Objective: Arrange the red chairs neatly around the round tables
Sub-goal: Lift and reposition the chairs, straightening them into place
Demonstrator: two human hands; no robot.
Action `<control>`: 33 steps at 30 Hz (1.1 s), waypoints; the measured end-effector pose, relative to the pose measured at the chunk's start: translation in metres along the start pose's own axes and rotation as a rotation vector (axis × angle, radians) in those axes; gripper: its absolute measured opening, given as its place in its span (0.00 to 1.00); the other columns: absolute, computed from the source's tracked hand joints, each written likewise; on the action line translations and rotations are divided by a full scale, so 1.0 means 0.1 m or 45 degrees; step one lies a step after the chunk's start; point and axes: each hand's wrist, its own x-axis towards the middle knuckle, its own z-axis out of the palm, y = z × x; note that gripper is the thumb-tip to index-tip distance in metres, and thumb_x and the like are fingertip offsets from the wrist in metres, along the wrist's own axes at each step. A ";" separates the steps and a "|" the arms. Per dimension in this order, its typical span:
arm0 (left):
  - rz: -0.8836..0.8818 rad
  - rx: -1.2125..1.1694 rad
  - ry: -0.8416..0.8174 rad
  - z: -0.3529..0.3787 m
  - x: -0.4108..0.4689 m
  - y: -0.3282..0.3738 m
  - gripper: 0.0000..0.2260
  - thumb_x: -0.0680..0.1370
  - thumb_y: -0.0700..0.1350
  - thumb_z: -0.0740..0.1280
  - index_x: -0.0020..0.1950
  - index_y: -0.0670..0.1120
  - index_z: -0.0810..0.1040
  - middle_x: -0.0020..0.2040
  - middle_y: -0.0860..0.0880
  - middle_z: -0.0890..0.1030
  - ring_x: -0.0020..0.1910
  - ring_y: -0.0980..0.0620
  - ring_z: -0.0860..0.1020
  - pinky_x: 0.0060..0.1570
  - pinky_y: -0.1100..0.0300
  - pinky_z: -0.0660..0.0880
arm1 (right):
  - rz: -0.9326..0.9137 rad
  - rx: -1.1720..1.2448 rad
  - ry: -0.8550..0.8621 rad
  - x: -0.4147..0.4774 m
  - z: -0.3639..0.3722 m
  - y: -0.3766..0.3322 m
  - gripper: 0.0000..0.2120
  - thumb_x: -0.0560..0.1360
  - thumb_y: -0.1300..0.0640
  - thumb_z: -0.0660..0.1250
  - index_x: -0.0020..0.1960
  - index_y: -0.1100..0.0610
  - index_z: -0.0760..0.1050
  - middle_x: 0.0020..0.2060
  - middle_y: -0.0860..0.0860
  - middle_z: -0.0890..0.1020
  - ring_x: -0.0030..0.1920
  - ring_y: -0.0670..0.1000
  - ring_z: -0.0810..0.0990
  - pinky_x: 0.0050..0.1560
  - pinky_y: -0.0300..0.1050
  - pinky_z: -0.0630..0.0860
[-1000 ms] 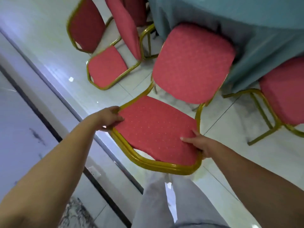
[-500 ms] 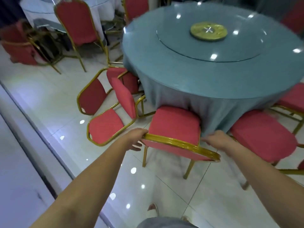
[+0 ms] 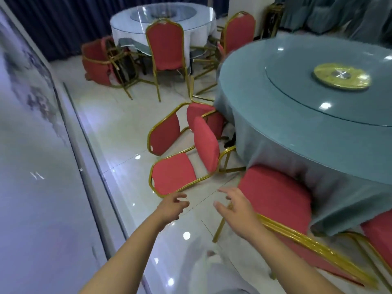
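The nearest red chair stands upright at three o'clock from the hands, its seat pushed under the cloth of the round desk; that place looks settled. The step in hand, I judge, is the reach for the next one. A tipped chair lies at twelve o'clock, apparently on its back, legs toward the desk. A second tipped chair lies just behind it.

The left hand and right hand hover with fingers spread and slack, holding nothing. The left is near the tipped chair's gold frame, not touching it. The next move calls for a two-handed grip on that frame, then a lift and turn that keeps clear of the chair behind.

The floor is glossy pale tile, likely slippery under metal legs. A pale wall panel runs along nine o'clock. At eleven o'clock stands a white-clothed desk with an upright chair, a toppled heap of chairs and dark curtains behind.
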 end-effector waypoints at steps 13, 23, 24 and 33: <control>-0.238 -0.084 0.195 -1.93 1.29 0.15 0.09 0.77 0.43 0.67 0.55 0.53 0.81 0.53 0.44 0.82 0.52 0.47 0.81 0.51 0.53 0.79 | 0.436 0.360 -0.185 2.61 1.15 -0.34 0.16 0.77 0.51 0.69 0.64 0.51 0.75 0.57 0.47 0.76 0.54 0.47 0.77 0.52 0.41 0.70; -0.249 -0.047 0.089 -3.12 2.76 0.93 0.09 0.78 0.44 0.68 0.56 0.53 0.81 0.52 0.48 0.82 0.51 0.50 0.82 0.46 0.59 0.81 | 0.579 0.317 -0.185 4.27 1.40 -0.70 0.20 0.78 0.51 0.68 0.68 0.55 0.73 0.61 0.52 0.76 0.61 0.51 0.75 0.62 0.46 0.72; -0.250 -0.024 0.051 -3.20 2.95 1.00 0.08 0.78 0.44 0.68 0.56 0.53 0.81 0.51 0.47 0.83 0.51 0.50 0.82 0.45 0.59 0.81 | 0.610 0.330 -0.163 4.38 1.42 -0.70 0.20 0.78 0.51 0.68 0.68 0.54 0.73 0.60 0.51 0.76 0.60 0.50 0.75 0.60 0.45 0.72; -0.212 0.390 -0.420 -3.96 5.09 1.71 0.10 0.76 0.41 0.68 0.55 0.50 0.81 0.48 0.46 0.83 0.45 0.48 0.81 0.48 0.54 0.79 | 1.138 0.688 0.532 5.12 1.94 -0.75 0.16 0.77 0.58 0.71 0.63 0.59 0.75 0.49 0.54 0.77 0.38 0.49 0.76 0.35 0.39 0.72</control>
